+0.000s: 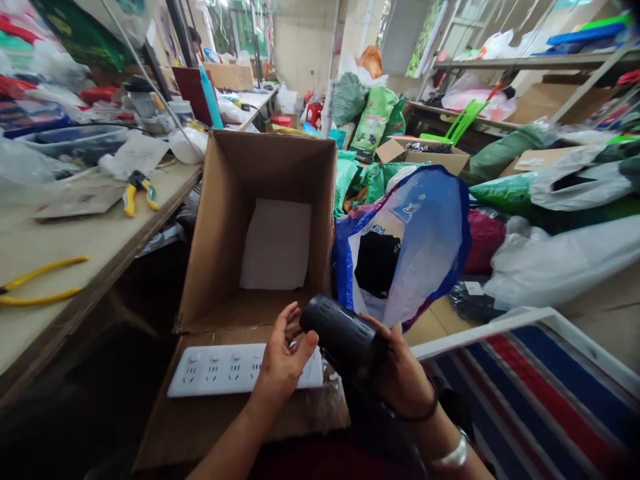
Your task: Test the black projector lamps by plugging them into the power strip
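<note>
My right hand (404, 373) is wrapped round a black cylindrical housing with small slots in it (343, 330), which is held tilted in front of me. My left hand (285, 357) is beside the left end of that housing, palm up, its thumb and curled fingers apart with nothing between them. Whether a fingertip touches the housing I cannot tell. Below my left hand a white power strip (220, 370) with several sockets lies on a cardboard flap. Just beyond stands an open cardboard box (215, 267) with a pale sheet (277, 243) at its bottom.
An open blue-rimmed bag (440, 233) with something black inside stands right of the box. On the left workbench (100, 240) lie yellow-handled pliers (45, 283) and smaller yellow-green pliers (139, 192). A white frame with striped fabric (540, 373) is at lower right. Sacks crowd the back.
</note>
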A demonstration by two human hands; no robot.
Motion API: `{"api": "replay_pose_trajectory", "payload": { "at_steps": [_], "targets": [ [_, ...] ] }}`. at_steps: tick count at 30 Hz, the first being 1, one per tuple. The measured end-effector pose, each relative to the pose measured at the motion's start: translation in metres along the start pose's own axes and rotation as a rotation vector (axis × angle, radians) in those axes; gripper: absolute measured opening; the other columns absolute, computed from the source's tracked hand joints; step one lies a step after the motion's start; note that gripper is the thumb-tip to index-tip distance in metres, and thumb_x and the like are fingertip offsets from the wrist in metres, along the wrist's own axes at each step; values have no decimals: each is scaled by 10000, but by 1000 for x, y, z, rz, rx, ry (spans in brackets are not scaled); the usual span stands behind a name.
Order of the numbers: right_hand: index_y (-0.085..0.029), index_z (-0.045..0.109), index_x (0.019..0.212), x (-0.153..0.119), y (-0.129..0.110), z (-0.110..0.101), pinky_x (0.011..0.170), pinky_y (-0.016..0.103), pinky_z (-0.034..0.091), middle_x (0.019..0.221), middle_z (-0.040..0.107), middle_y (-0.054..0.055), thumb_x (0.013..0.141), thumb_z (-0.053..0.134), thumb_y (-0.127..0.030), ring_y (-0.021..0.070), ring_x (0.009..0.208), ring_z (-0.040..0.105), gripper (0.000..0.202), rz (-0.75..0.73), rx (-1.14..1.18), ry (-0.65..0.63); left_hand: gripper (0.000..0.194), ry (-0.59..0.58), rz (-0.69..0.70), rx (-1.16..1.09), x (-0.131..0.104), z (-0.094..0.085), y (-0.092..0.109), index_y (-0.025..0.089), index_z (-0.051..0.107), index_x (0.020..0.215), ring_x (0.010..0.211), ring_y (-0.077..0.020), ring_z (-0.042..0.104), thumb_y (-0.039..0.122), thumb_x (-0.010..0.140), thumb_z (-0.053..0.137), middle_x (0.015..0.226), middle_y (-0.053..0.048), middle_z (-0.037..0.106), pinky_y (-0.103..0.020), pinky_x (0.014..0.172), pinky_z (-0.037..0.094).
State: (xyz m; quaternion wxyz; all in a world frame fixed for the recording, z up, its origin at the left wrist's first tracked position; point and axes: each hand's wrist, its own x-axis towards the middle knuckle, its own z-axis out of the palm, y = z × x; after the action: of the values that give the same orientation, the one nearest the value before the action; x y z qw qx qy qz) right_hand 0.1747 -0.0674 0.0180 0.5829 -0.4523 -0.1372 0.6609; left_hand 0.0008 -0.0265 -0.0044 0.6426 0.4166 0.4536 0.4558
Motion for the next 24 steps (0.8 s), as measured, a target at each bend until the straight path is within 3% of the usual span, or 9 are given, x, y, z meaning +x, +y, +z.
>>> {"api": "replay_pose_trajectory", "payload": {
  "at_steps": [1, 3, 6, 11, 14, 18, 21, 24],
  "targets": [
    [-273, 613, 1022, 1, 5, 4, 618, 383, 539, 1055, 697, 62, 723, 537, -694, 277, 932, 652, 523, -9, 30, 29, 795, 12, -37, -29, -3, 1, -4, 191, 324, 1347, 1211, -300, 477, 494, 708, 687, 1385, -176, 402, -396, 953, 435],
    [-263, 593, 1062, 4, 17, 12, 623, 390, 541, 1058, 696, 65, 720, 533, -701, 278, 924, 654, 559, -43, 83, 79, 897, -77, -108, -103, -12, 5, -10, 172, 284, 1366, 1225, -317, 465, 502, 662, 731, 1379, -199, 418, -411, 971, 416],
    [-218, 557, 1158, 5, 35, 20, 776, 409, 526, 1112, 678, 91, 724, 541, -692, 273, 983, 638, 643, -98, 93, 88, 863, -211, -146, -159, -24, 17, -14, 155, 373, 1291, 1165, -313, 521, 454, 600, 794, 1267, -179, 546, -392, 960, 422],
    [-232, 367, 1364, 5, 52, 19, 881, 436, 489, 1195, 640, 95, 821, 446, -647, 265, 1066, 609, 688, -55, 30, 23, 537, -2, -194, -55, -28, 28, -11, 133, 504, 1143, 1061, -286, 589, 395, 722, 709, 1096, -132, 656, -370, 924, 432],
    [-235, 419, 1350, 7, 51, 14, 913, 436, 469, 1231, 618, 87, 844, 379, -656, 266, 1110, 580, 659, -109, -75, 11, 513, 5, -180, -52, -25, 26, -7, 137, 512, 1133, 1025, -274, 608, 319, 704, 725, 1071, -116, 671, -352, 889, 450],
    [-228, 627, 1162, 11, 38, 12, 920, 374, 454, 1149, 661, 65, 848, 393, -635, 261, 1101, 568, 565, -306, -437, -24, 563, -23, -105, 9, -21, 23, 7, 145, 483, 1161, 979, -261, 623, 272, 666, 719, 1036, -98, 682, -361, 887, 453],
    [-156, 715, 853, 10, 30, 11, 682, 306, 497, 793, 712, 75, 866, 341, -635, 231, 773, 638, 608, -302, -632, -39, 757, -52, -59, 160, -20, 15, 25, 121, 358, 1291, 1008, -270, 605, 222, 625, 704, 1093, -114, 658, -389, 921, 432],
    [-154, 628, 617, 9, 33, 6, 478, 246, 419, 532, 602, 21, 840, 381, -651, 155, 508, 543, 598, -205, -665, 29, 873, -150, -36, 322, -19, 1, 42, 93, 261, 1369, 1089, -282, 556, 165, 609, 685, 1215, -145, 592, -391, 958, 399]
  ]
}}
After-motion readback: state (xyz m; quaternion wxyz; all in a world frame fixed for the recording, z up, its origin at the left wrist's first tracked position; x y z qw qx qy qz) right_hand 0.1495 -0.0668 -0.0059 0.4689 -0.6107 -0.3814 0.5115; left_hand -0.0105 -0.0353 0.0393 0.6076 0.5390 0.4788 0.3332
